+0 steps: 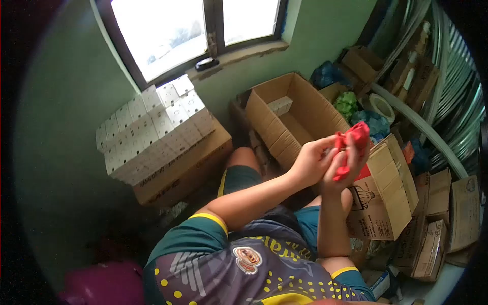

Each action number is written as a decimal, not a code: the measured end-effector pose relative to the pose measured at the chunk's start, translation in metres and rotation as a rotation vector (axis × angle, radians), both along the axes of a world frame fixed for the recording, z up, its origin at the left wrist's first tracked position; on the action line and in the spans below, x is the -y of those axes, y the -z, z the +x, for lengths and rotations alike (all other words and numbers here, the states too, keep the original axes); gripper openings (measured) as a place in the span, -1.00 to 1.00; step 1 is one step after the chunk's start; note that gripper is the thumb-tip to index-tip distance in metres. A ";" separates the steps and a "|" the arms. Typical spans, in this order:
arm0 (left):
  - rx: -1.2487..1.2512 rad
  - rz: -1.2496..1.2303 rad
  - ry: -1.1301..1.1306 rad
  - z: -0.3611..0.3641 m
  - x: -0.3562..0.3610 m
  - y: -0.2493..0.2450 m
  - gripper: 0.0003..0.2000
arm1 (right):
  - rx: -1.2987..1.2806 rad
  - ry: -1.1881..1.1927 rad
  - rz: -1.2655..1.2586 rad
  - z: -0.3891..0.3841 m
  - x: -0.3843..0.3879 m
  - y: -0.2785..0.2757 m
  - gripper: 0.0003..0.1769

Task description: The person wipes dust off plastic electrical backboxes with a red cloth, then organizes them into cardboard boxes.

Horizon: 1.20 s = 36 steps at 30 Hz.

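A crumpled red bag or cloth is held up in front of me, over the right side of the open cardboard box. My right hand is wrapped round its lower part. The fingers of my left hand pinch at it from the left, touching my right hand; their tips are partly hidden. What the red material holds, if anything, cannot be made out. Inside the open box lie a few small white boxes.
Many small white boxes are stacked on a closed carton at the left. A printed carton stands at the right, near flattened cartons and coiled tubing. A window is ahead.
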<state>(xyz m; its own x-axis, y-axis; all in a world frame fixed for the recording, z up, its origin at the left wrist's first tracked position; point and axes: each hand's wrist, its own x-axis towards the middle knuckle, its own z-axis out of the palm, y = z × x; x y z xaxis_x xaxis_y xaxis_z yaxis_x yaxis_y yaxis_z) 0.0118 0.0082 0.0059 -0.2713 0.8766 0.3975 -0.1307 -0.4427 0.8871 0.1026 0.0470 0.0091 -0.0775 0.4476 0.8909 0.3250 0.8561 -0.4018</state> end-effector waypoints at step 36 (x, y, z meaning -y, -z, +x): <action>-1.491 -0.251 -0.337 -0.276 0.017 -0.073 -0.19 | -0.034 -0.129 -0.445 0.121 -0.079 -0.029 -0.38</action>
<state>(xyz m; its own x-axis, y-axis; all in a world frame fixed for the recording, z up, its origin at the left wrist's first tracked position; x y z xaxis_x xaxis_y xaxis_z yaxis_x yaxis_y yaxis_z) -0.2640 -0.0088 0.0792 0.0313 0.9416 0.3352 0.9806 -0.0938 0.1720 0.2231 0.1260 0.0378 -0.1321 0.7757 0.6171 0.2075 0.6304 -0.7480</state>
